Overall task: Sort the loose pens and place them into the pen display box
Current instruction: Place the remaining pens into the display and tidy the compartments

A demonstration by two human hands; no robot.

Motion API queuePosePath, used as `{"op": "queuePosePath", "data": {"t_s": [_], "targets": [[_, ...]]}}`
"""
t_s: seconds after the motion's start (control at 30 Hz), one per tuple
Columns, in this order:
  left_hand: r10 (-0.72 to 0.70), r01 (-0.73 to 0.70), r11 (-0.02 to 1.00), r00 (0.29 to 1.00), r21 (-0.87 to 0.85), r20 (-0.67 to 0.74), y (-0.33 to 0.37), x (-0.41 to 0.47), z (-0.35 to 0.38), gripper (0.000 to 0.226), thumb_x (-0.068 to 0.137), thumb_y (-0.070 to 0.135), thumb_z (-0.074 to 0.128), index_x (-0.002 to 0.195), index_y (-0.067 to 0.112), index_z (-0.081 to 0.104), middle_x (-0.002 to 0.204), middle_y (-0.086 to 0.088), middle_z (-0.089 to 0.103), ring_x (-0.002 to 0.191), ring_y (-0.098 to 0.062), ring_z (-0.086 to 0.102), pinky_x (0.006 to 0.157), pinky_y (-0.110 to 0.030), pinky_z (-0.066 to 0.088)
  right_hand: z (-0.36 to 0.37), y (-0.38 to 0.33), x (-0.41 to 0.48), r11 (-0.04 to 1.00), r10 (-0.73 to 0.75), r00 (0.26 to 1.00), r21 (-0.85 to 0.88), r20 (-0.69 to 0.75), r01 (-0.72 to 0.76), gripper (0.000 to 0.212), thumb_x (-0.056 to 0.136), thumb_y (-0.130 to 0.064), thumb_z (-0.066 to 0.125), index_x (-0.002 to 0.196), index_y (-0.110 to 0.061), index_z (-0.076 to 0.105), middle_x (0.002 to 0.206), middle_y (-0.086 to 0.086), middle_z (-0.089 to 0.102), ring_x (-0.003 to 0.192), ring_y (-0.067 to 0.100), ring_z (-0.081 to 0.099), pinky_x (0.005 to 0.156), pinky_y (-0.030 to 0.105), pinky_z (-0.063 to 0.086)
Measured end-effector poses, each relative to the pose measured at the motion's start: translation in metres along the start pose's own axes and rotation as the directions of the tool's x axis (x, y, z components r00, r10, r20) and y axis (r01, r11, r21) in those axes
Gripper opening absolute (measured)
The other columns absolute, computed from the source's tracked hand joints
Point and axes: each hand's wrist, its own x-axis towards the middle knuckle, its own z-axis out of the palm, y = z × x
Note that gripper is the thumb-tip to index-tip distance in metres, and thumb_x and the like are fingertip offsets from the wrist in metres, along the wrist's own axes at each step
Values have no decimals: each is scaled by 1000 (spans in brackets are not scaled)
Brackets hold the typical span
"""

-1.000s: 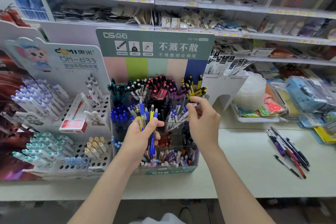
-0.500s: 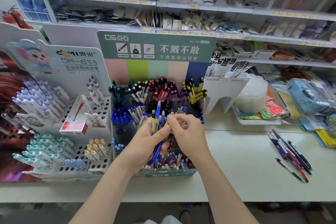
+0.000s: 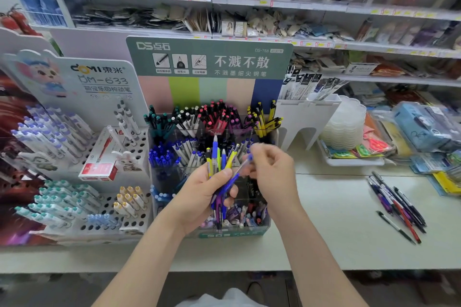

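Note:
My left hand [image 3: 199,197] grips a bunch of blue and yellow pens [image 3: 219,164] upright in front of the pen display box [image 3: 232,233], a clear tiered box with a green header card. My right hand [image 3: 272,172], blurred by motion, pinches one blue pen [image 3: 243,164] at the top of that bunch. The box's compartments hold green, black, red, purple, yellow and blue pens sorted by colour. Several loose pens [image 3: 399,204] lie on the counter at the right, away from both hands.
A white DOMI pen rack [image 3: 74,169] with a red box stands left of the display box. A white stand [image 3: 306,117], stacked clear trays [image 3: 346,127] and packaged stationery sit at the back right. Store shelves rise behind. The counter's front edge [image 3: 224,269] runs below my arms.
My right hand came back from the yellow pens at the box's back right to the bunch in my left hand and now pinches a blue pen there, drawing it up and right.

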Motion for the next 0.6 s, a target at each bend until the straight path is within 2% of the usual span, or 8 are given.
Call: {"op": "queuePosePath", "data": {"t_s": [0.07, 0.13, 0.23, 0.3, 0.37, 0.43, 0.53, 0.6], "targets": [[-7, 7, 997, 1000, 71, -6, 0, 0, -2, 31, 111, 14, 53, 139, 0, 53, 123, -12, 75, 76, -22, 60, 61, -32, 54, -1, -1, 3, 985, -109, 976, 114, -188, 132, 23, 114, -31, 46, 110, -16, 63, 73, 5, 72, 64, 27, 73, 66, 46, 64], [-2, -1, 988, 1000, 156, 19, 1, 0, -2, 30, 112, 14, 52, 141, 5, 52, 134, -12, 72, 77, -22, 56, 62, -32, 51, -6, -1, 9, 966, -189, 969, 147, -161, 213, 24, 115, -35, 44, 112, -19, 62, 65, 6, 57, 47, 27, 59, 45, 34, 51], [-17, 2, 978, 997, 206, 71, 4, -2, 0, 29, 113, 12, 51, 142, 10, 52, 134, -3, 73, 72, -19, 51, 61, -33, 45, -9, 9, 19, 921, -275, 959, -265, 75, 285, 30, 107, -48, 57, 91, -29, 74, 62, -4, 60, 54, 16, 57, 53, 36, 49], [-22, -3, 969, 995, 246, 100, 7, -1, 0, 29, 111, 10, 53, 140, 12, 54, 113, 9, 75, 71, -19, 51, 60, -35, 43, -8, 13, 21, 850, -185, 960, -456, 210, 263, 32, 102, -50, 62, 81, -30, 76, 60, -7, 60, 61, 14, 61, 60, 36, 53], [-28, -7, 958, 993, 287, 119, 10, 0, -1, 32, 110, 7, 55, 141, 16, 54, 96, 6, 68, 72, -20, 54, 59, -35, 43, -9, 11, 19, 873, -86, 959, -442, 272, 204, 30, 102, -46, 64, 83, -30, 80, 60, -9, 60, 65, 13, 62, 63, 31, 50], [-31, -7, 955, 992, 298, 124, 14, 0, 0, 35, 109, 5, 57, 143, 15, 54, 89, -1, 65, 72, -19, 58, 57, -32, 46, -10, 9, 19, 950, -47, 968, -289, 248, 120, 29, 102, -41, 64, 86, -27, 83, 72, -3, 73, 79, 22, 72, 74, 40, 61], [-34, -4, 961, 991, 276, 133, 19, 3, 4, 34, 108, 2, 55, 141, 11, 56, 85, -1, 69, 72, -16, 64, 58, -30, 50, -1, 14, 22, 993, -52, 998, -107, 46, 57, 35, 106, -34, 60, 80, -22, 80, 77, 2, 77, 77, 27, 74, 75, 52, 65], [-58, 22, 960, 990, 278, 125, 21, 5, 5, 35, 109, 1, 53, 142, 12, 54, 92, 2, 77, 71, -15, 65, 56, -29, 51, 4, 21, 28, 991, -82, 987, -115, -135, 66, 36, 106, -43, 55, 81, -25, 75, 69, -1, 70, 70, 28, 70, 70, 53, 62]]}}
